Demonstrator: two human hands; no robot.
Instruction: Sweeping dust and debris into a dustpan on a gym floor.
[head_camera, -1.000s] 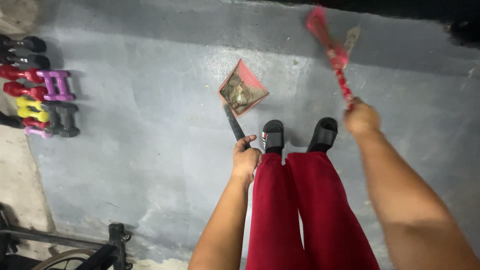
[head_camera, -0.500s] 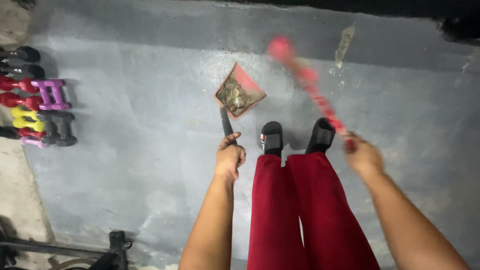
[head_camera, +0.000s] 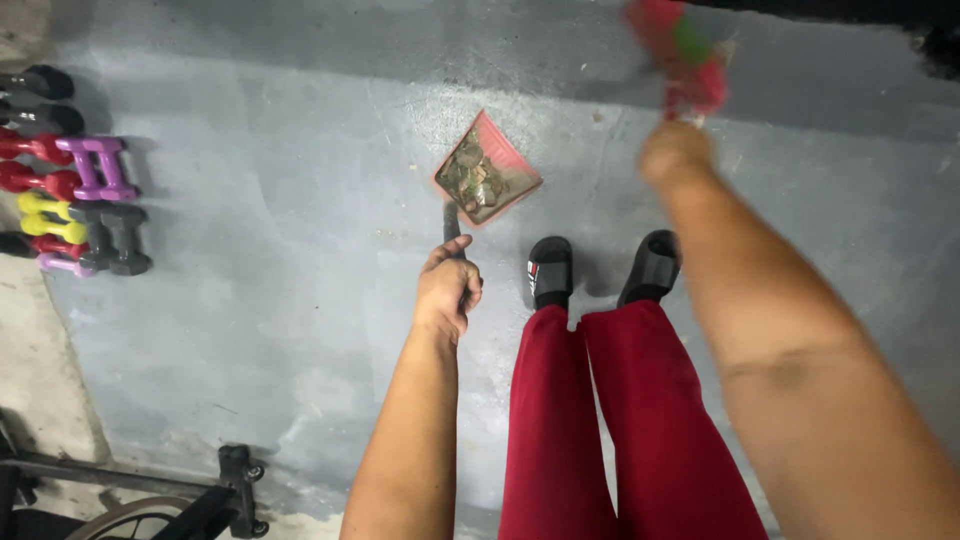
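The red plastic dustpan (head_camera: 487, 178) at twelve o'clock already holds debris, its dark handle wrapped by the left hand (head_camera: 447, 295), while the right hand (head_camera: 676, 153) clenches the blurred red broom (head_camera: 683, 52), some pale specks left on the grey concrete floor (head_camera: 300, 200).

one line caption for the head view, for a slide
Left hand holds a red dustpan of debris on the grey floor; right hand grips a blurred red broom.
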